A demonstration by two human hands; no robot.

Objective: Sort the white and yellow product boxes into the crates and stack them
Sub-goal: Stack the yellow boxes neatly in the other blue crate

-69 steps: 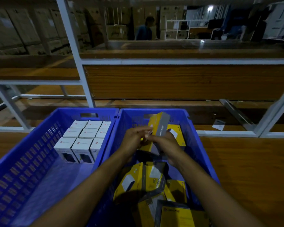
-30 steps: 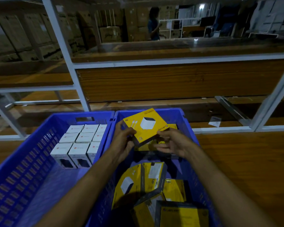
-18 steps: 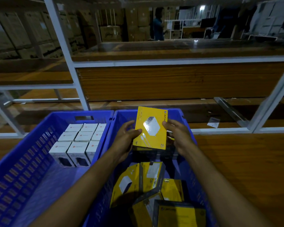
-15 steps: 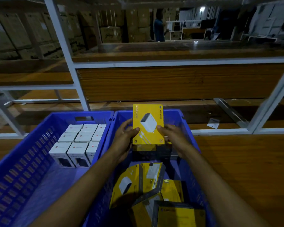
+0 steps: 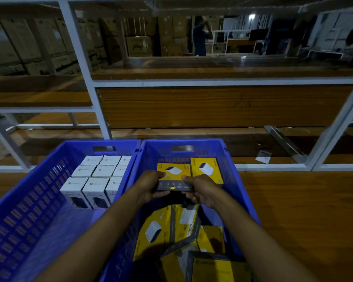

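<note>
- Since the frame half a second earlier, the held yellow box (image 5: 172, 173) has been tipped from upright, with its face to the camera, to flat and face-up. It has also been lowered into the far end of the right crate (image 5: 231, 169).
- The box is gripped by both hands. The left hand (image 5: 149, 188) is at its near-left corner and the right hand (image 5: 202, 190) at its near-right corner, with thumbs laid on the yellow face and fingers curled under the dark near side.
- The box lies straight ahead of the hands, its long axis seemingly pointed at the crate's far wall. Neither hand is placed clearly nearer.
- Just beside it on the right, a second yellow box (image 5: 207, 169) is laid flat the same way. Contact between the two cannot be told.
- Whether the held box is already resting on anything cannot be told.
- Loose yellow boxes (image 5: 161, 231) are heaped at the near end.
- White boxes (image 5: 98, 180) are ranked in the left crate (image 5: 29, 200).
- A release is judged to be next, with the box squared against its neighbour.
</note>
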